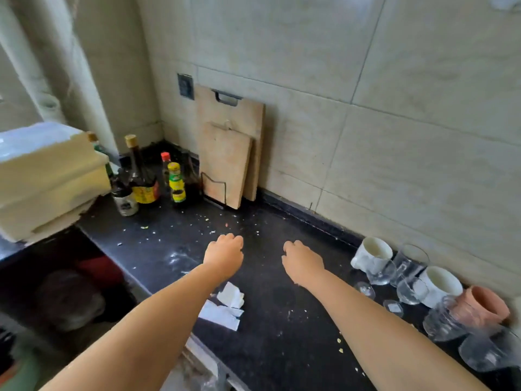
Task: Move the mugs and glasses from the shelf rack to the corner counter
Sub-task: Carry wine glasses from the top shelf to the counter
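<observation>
Head view: both hands, left (pixel 224 253) and right (pixel 302 261), fingers curled loosely, holding nothing, over counter (pixel 270 314). Mugs (pixel 372 253) and glasses (pixel 410 262) clustered at right along wall. Rack unseen; remaining count perhaps 0, cannot confirm.

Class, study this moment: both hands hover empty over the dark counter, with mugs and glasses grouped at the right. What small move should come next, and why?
Probably draw both hands back and turn toward the shelf rack, which is out of view. The left hand and right hand hold nothing, and the white mug, pink mug and glasses already stand on the counter.
</observation>
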### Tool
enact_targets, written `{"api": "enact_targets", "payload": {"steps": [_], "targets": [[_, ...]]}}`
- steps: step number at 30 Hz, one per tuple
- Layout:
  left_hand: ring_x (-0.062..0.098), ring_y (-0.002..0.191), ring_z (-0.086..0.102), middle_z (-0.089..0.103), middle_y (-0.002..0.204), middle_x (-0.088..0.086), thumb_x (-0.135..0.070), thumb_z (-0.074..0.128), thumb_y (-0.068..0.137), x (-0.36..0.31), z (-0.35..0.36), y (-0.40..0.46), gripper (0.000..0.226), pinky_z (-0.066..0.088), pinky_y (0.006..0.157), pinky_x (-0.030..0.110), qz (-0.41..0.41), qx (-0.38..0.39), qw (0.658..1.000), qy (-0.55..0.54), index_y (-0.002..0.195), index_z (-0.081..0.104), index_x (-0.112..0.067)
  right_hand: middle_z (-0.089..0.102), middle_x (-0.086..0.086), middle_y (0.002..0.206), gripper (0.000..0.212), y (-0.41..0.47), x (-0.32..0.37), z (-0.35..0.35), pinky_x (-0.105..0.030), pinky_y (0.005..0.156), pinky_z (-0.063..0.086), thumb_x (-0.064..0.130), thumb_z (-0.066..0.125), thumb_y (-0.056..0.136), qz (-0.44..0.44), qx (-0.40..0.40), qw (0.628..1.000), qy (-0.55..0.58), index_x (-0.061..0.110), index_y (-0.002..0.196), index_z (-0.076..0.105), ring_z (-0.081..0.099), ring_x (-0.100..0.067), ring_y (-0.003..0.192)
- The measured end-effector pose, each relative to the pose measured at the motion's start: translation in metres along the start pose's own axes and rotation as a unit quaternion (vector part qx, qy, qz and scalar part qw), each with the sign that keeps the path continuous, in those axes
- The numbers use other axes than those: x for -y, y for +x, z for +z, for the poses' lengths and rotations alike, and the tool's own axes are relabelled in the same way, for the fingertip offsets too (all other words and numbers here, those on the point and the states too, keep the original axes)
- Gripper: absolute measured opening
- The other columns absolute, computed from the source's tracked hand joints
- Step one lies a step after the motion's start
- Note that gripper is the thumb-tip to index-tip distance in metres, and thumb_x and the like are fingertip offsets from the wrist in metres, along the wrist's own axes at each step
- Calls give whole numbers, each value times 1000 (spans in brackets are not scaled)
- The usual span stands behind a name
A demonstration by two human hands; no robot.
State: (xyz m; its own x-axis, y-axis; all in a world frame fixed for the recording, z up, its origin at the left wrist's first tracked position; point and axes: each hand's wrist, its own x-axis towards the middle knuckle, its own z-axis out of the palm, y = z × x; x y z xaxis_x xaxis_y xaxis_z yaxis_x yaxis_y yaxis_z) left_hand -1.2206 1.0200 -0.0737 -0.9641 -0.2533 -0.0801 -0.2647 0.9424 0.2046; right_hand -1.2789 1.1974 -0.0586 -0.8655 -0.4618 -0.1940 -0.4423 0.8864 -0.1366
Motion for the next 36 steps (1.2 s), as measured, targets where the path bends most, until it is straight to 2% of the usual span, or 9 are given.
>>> {"api": "enact_targets", "payload": {"steps": [4,8,12,17,21,26,31,33,36], "targets": [[30,119,49,54,125,9,-20,39,96,85,-40,-57,29,41,95,40,-76,-56,996,0,121,53,-13,49,-12,126,28,-4,99,-10,-40,81,45,22,38,100,-84,-16,996,-18,10,124,45,53,-33,112],[30,115,51,56,121,10,-20,41,94,186,-63,-152,27,44,91,41,-150,-98,984,-4,116,56,-12,49,-13,127,29,-39,226,-1,-41,85,44,25,35,101,-169,-23,985,-29,10,123,46,54,-35,113],[31,108,54,57,114,9,-21,42,94,264,-75,-249,25,46,87,41,-205,-114,972,2,112,57,-14,51,-13,128,31,-83,333,24,-42,87,46,27,36,101,-230,-19,973,-14,11,125,46,54,-35,116],[34,113,51,56,118,12,-19,42,93,362,-83,-379,26,45,89,43,-307,-114,945,1,113,57,-11,56,-11,128,34,-152,466,66,-41,86,50,24,39,100,-336,-9,941,-27,12,130,47,59,-33,113],[31,112,54,57,118,10,-24,46,92,428,-97,-469,27,48,92,45,-383,-138,913,-42,114,57,-13,62,-12,120,30,-200,568,87,-39,84,49,30,37,99,-411,6,911,-28,11,117,52,61,-34,108],[30,116,52,58,119,12,-20,46,90,497,-103,-556,26,47,94,42,-465,-174,865,-77,111,58,-12,61,-12,122,31,-247,685,108,-37,82,46,30,36,99,-488,36,870,-62,10,118,51,59,-33,111],[29,109,57,60,113,10,-22,47,90,577,-117,-636,23,50,91,42,-538,-206,813,-78,106,60,-12,62,-13,123,30,-291,808,132,-35,76,42,26,35,100,-559,36,825,-74,10,118,52,59,-32,111],[29,108,57,60,112,11,-21,46,90,612,-125,-663,22,50,91,43,-559,-216,797,-72,105,60,-12,62,-13,122,30,-307,855,136,-36,78,43,23,35,99,-591,24,804,-69,11,119,52,60,-33,111],[30,107,59,62,111,11,-22,47,91,666,-137,-701,22,51,91,44,-584,-229,776,-66,105,60,-12,62,-14,124,32,-328,928,144,-39,88,47,24,36,99,-623,18,779,-70,11,123,52,60,-34,113]]}}
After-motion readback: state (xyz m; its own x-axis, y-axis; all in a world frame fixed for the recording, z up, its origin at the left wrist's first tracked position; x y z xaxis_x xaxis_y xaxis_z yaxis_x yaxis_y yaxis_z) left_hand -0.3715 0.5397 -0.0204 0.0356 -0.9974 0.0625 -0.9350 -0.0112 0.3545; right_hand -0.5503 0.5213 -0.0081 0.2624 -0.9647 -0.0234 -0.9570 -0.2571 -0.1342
